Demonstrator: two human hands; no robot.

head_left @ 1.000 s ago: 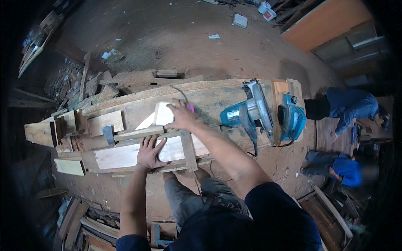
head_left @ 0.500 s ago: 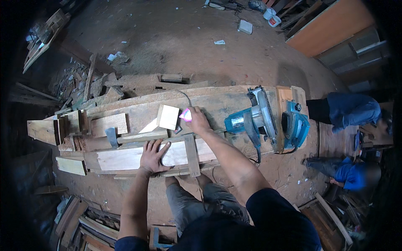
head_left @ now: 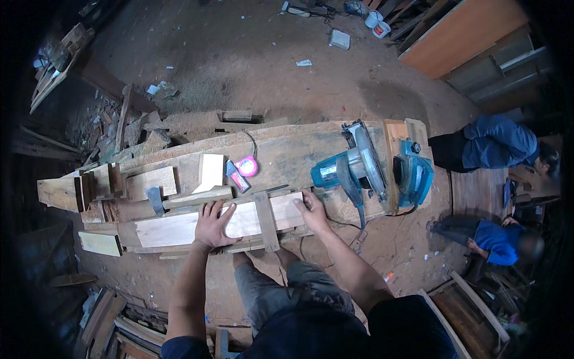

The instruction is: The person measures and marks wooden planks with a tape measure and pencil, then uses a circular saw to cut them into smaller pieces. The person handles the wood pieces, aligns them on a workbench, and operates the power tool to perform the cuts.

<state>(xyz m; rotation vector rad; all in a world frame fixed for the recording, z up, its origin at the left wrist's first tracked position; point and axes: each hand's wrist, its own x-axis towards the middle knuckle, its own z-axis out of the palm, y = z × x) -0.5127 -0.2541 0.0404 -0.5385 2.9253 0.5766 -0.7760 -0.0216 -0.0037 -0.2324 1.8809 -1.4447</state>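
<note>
Pale plank [head_left: 179, 226] lying lengthwise on the near edge of the workbench [head_left: 299, 149], a narrow wooden strip [head_left: 266, 220] crossing over it. Left hand [head_left: 212, 226] resting flat on the plank, fingers spread, gripping nothing. Right hand [head_left: 312, 210] curling over the plank's right end, holding it at the edge. Behind the plank, a pink tape measure [head_left: 247, 166] sitting beside a small wood block [head_left: 210, 172]. Blue circular saw [head_left: 350, 170] standing just right of the right hand; blue power planer [head_left: 414, 173] lying beyond it.
</note>
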